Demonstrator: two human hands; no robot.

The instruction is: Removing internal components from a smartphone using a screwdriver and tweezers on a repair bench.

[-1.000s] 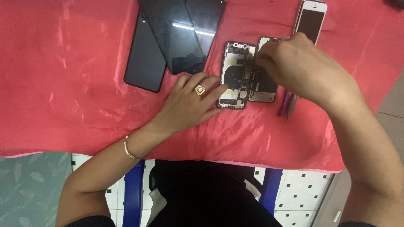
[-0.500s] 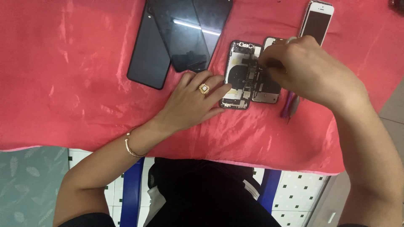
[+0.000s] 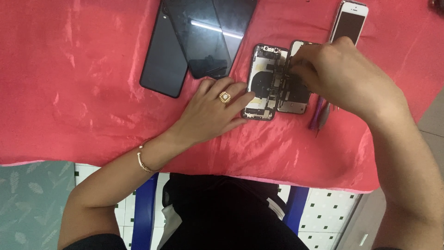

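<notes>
An opened phone lies on the red cloth (image 3: 83, 92): its back housing (image 3: 262, 85) with exposed parts, and the detached screen half (image 3: 296, 95) beside it on the right. My left hand (image 3: 210, 111), wearing a gold ring, rests flat with fingertips pressing the housing's left edge. My right hand (image 3: 344, 74) hovers over the seam between the two halves, fingers pinched together at the internal parts; whether a small part or tool sits between them is hidden.
Three dark phones (image 3: 194, 41) lie overlapped at the upper middle. A white phone (image 3: 349, 23) sits at the upper right. A purple-handled tool (image 3: 320, 115) lies just right of the opened phone. The cloth's front edge hangs over a blue chair (image 3: 143, 208).
The view has drifted slightly; my right hand's fingers have shifted a little over the phone's internals. My left hand stays pressed on the housing.
</notes>
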